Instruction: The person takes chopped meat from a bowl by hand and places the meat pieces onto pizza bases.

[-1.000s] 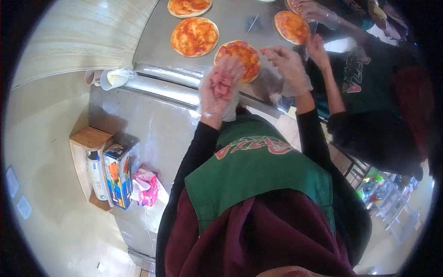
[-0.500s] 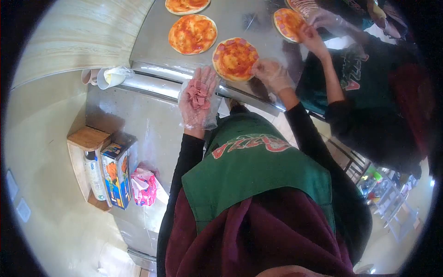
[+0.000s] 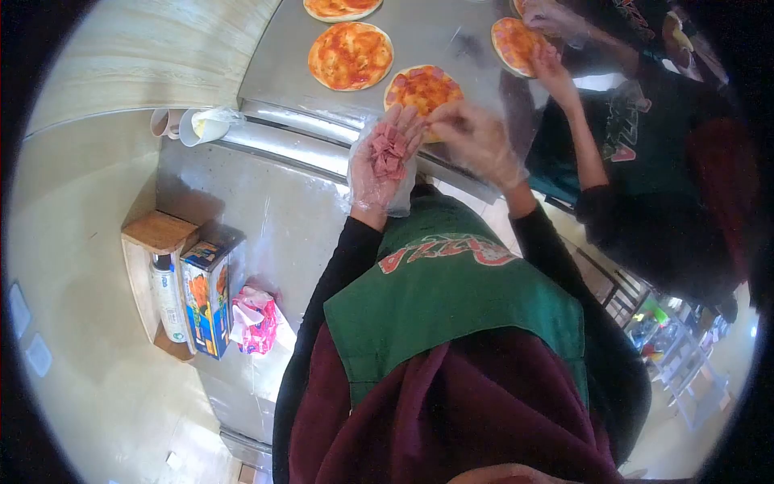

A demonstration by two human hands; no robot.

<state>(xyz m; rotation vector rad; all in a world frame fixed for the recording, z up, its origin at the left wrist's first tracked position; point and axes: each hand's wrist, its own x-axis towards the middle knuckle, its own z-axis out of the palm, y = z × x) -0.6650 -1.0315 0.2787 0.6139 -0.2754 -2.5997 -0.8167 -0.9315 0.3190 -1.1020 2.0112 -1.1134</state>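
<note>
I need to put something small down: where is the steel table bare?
The steel table is bare between the whole pizza at left and the pizza by another person's hand. Crowded: around the front pizza, beside the left hand and right hand, and around that other person's hand.

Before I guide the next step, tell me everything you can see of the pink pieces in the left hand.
The pink pieces look like small, soft, flat cuts of meat, angular in outline. They lie in a loose, overlapping heap on the upturned, clear-gloved left hand. The blurred right hand appears not to touch the heap.
</note>
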